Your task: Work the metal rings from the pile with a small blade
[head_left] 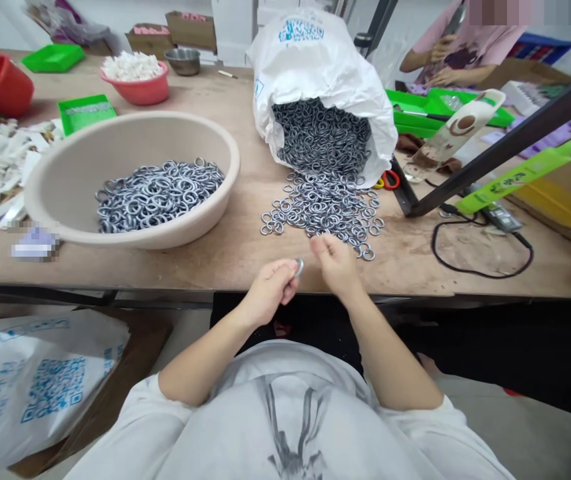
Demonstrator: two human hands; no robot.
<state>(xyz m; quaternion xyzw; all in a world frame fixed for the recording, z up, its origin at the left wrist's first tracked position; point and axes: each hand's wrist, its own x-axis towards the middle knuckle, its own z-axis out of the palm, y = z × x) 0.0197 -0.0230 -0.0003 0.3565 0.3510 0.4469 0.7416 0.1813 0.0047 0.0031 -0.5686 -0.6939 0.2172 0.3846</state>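
The two hands are apart from each other, above the near edge of the surface (205,267). The left hand (269,292) is closed with its thumb and fingertips on one grey ring (300,267), which sticks out toward 2 o'clock of this hand. The right hand (339,268) has its fingers curled, at the near border of the loose pile (328,207) of similar rings; whether it grips one, I cannot tell.

Taking the hands as centre of the clock, the pile spreads from 12 to 1 o'clock, at the mouth of a white bag (310,60). This bag lies on its side at 12 o'clock, with many more rings inside. At 10 o'clock stands a wide beige tub (65,167), also with rings in it. Behind the tub, toward 11 o'clock, are a red bowl (142,93) of white pieces and a steel bowl (184,63). Scissors (391,179) lie beside the bag at 2 o'clock, and a black cable (485,274) curves at 3 o'clock. Between 1 and 2 o'clock, farther away, another person (485,40) in pink is seen.
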